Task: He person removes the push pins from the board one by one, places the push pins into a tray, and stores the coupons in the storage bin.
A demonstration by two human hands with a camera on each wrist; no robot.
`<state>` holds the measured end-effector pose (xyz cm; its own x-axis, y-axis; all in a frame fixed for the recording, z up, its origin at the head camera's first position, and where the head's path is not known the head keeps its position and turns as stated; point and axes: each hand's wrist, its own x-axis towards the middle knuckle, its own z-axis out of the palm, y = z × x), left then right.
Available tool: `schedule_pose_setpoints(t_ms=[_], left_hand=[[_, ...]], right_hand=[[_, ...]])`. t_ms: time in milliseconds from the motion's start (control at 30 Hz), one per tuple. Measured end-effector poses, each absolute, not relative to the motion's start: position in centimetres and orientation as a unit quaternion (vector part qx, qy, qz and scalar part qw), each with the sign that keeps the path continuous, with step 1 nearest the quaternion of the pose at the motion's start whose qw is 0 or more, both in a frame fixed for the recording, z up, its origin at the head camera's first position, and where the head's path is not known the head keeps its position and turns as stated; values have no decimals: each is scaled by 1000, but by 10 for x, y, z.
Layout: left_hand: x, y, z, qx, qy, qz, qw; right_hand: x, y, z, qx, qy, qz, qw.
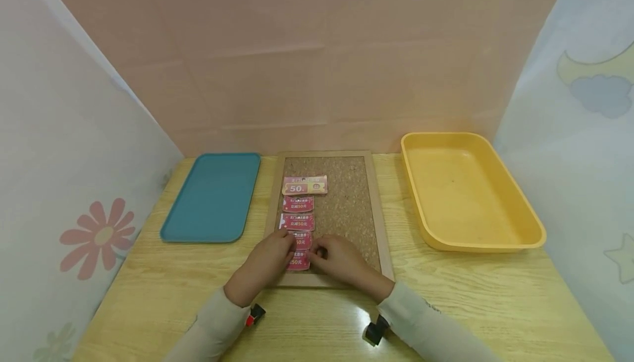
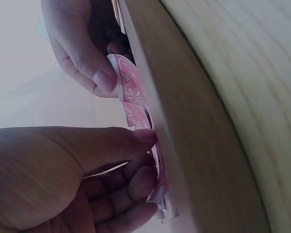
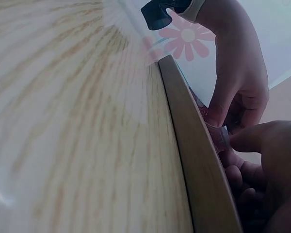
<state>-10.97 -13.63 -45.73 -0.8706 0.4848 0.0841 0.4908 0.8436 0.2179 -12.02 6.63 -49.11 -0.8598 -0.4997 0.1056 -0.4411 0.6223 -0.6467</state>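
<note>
A cork board (image 1: 345,197) with a wooden frame lies on the table, bearing a column of coupons. The top coupon (image 1: 305,185) is larger, pink and yellow; several smaller pink-red ones run below it, some with a small pin head near the top edge. My left hand (image 1: 269,254) is at the left side of the bottom coupon (image 1: 299,263), thumb and fingers pinching it. My right hand (image 1: 342,257) pinches the same coupon at its right edge with thumb and forefinger. In the left wrist view the coupon strip (image 2: 131,92) curls up between both hands.
A teal tray (image 1: 210,197) lies left of the board. On the right stands a deep yellow basin (image 1: 468,191). The board's raised wooden frame (image 3: 194,150) runs right beside the hands. Cloth walls (image 1: 317,76) enclose the table at the back and sides.
</note>
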Motion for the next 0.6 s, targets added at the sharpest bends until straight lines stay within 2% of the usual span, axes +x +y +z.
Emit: schedule_pose_setpoints(t_ms=[133, 367, 600], left_hand=[[-110, -134, -456, -252, -962, -103, 23], [-110, -134, -456, -236, -965, -110, -4], [-111, -134, -456, -243, -964, -107, 4]], right_hand=[[-120, 67, -490, -264, 899, -348, 37], [-119, 67, -490, -264, 900, -345, 33], [-118, 67, -491, -268, 900, -344, 26]])
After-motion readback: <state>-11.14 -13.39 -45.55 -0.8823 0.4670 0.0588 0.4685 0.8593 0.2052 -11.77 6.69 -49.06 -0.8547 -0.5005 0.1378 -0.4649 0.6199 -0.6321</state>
